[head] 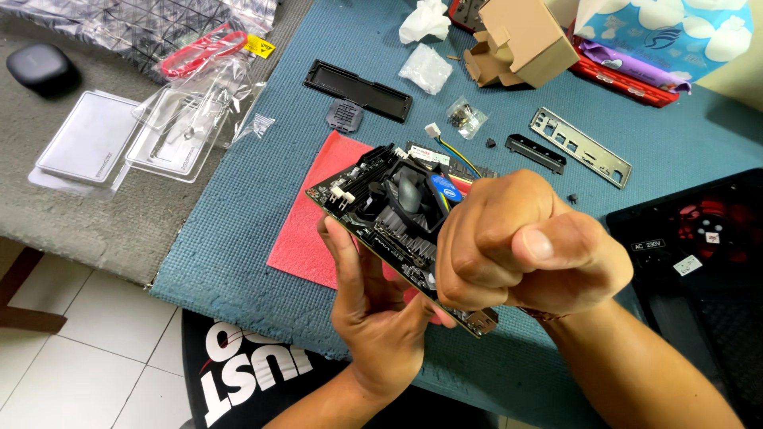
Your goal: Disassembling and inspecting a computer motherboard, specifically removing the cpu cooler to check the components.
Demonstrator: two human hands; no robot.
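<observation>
A black computer motherboard [366,195] with a round cooler fan [413,199] on top is held tilted above the blue mat [238,230]. My left hand [369,306] grips the board from below, fingers wrapped on its near edge. My right hand [524,246] is curled into a fist over the board's right side, covering that part; whether it pinches anything is hidden. A fan cable with a white plug [433,131] trails off behind the board.
A red foam sheet [306,230] lies under the board. On the mat sit a metal port shield [580,147], black plastic covers [358,89], a screw bag [462,117], a cardboard box [520,40]. A black case [699,238] stands right; clear trays [171,131] left.
</observation>
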